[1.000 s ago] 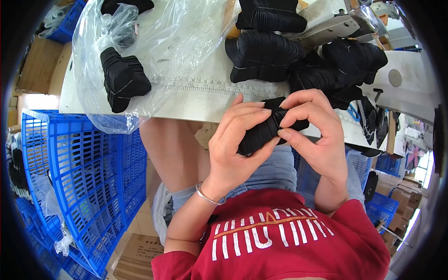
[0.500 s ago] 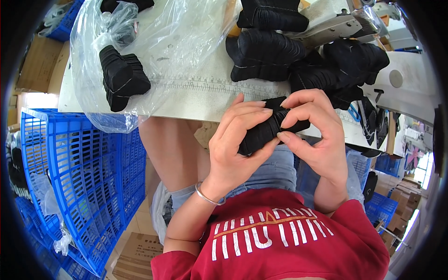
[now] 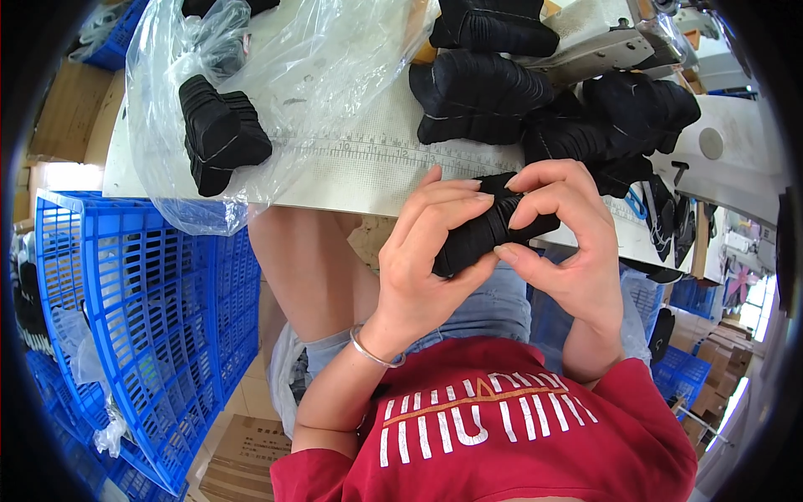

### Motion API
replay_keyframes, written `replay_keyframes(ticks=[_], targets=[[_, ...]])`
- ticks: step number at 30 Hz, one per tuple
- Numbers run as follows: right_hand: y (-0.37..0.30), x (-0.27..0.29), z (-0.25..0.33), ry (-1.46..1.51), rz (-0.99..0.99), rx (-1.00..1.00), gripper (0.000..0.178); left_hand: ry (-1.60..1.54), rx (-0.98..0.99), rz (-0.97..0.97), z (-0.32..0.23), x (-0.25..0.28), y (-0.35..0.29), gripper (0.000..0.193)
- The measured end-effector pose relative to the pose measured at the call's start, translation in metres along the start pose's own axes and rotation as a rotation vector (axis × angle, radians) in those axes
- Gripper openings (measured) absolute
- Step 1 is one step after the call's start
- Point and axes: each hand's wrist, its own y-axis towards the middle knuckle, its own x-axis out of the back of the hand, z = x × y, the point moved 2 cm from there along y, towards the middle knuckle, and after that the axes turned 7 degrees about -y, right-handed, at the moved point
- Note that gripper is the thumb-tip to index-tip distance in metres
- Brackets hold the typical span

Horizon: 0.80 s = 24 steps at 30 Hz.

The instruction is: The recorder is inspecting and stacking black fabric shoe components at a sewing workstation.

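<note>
In front of my lap, just off the table's near edge, I hold a bundle of stacked black fabric pieces (image 3: pixel 473 243). My left hand (image 3: pixel 422 247) wraps round its left side, fingers over the top and thumb underneath. Curled over the right part of the bundle is my right hand (image 3: pixel 570 238), its fingertips on the top and its thumb at the lower edge. A thin dark line or band crosses the bundle between the hands. Another black bundle (image 3: pixel 219 138) lies on clear plastic at the table's left.
More black bundles (image 3: pixel 481 96) are piled at the table's back right, beside a sewing machine (image 3: pixel 606 50). A clear plastic bag (image 3: pixel 335 75) spreads over the table (image 3: pixel 368 180), which carries a ruler strip. Blue crates (image 3: pixel 150 309) stand at left, near a cardboard box (image 3: pixel 247 456).
My right thumb and forefinger have parted slightly and shifted along the bundle. The bundle has moved a touch to the right; my left hand keeps its grip.
</note>
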Motion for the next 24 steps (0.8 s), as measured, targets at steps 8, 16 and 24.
replay_keyframes(ticks=[8, 16, 24], targets=[[0.0000, -0.0013, 0.0054, 0.013, -0.020, -0.045, 0.029, 0.004, 0.006, 0.010, -0.0008, 0.0004, -0.0001, 0.049], [0.0012, 0.0002, 0.0033, 0.005, -0.016, -0.048, 0.028, -0.085, 0.045, 0.059, 0.0006, 0.0090, -0.0017, 0.046], [0.0009, 0.0000, 0.0043, 0.021, -0.025, -0.052, 0.029, -0.105, 0.018, 0.046, 0.0011, 0.0076, -0.0007, 0.043]])
